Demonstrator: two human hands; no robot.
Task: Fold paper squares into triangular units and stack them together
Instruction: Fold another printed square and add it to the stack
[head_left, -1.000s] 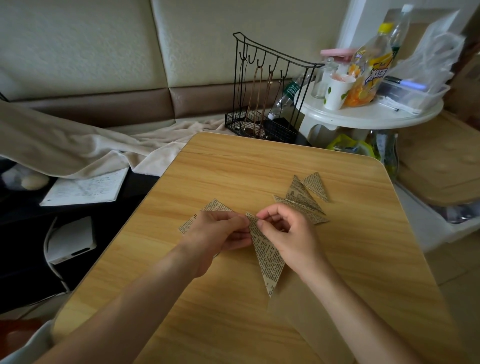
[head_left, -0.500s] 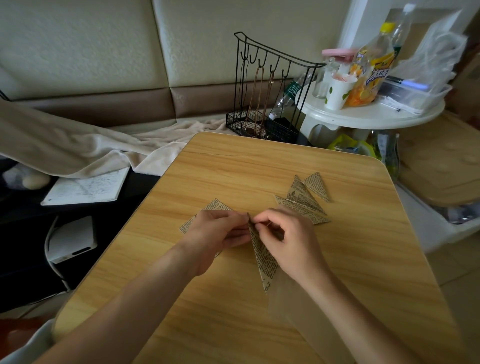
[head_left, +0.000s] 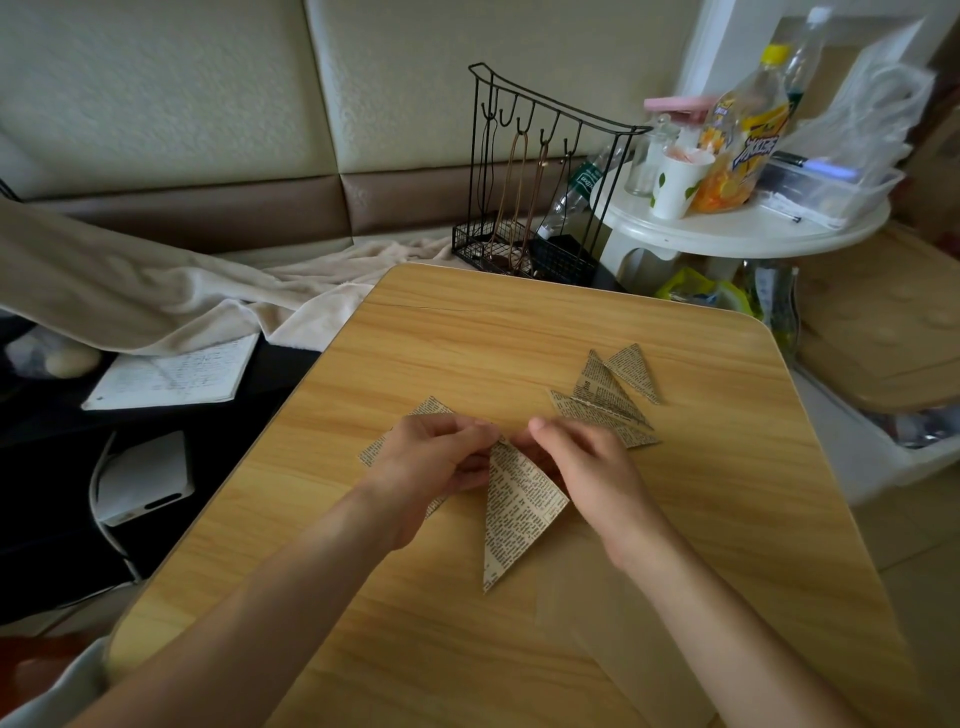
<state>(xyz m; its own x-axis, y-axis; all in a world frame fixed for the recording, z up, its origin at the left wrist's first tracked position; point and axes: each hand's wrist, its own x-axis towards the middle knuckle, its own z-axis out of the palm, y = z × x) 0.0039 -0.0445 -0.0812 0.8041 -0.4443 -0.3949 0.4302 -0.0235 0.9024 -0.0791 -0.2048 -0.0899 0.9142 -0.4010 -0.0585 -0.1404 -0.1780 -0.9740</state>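
Note:
A newsprint paper triangle (head_left: 514, 512) hangs point-down between my hands above the wooden table (head_left: 701, 519). My left hand (head_left: 431, 462) pinches its upper left corner with curled fingers. Behind its top edge, my right hand (head_left: 582, 467) holds the paper with fingers bent; its fingertips are partly hidden. Under my left hand lies a flat sheet of printed paper squares (head_left: 426, 408), mostly covered. A loose pile of folded triangular units (head_left: 608, 400) rests on the table just beyond my right hand.
A black wire rack (head_left: 535, 171) stands past the table's far edge. On a white round side table (head_left: 737, 234) sit a cup, bottles and a plastic box. A cream blanket (head_left: 156, 301), a notebook (head_left: 171, 374) and a white device (head_left: 145, 478) lie left.
The held paper has turned from a narrow edge-on strip into a wider triangle facing me. Both hands stay close together over the same spot.

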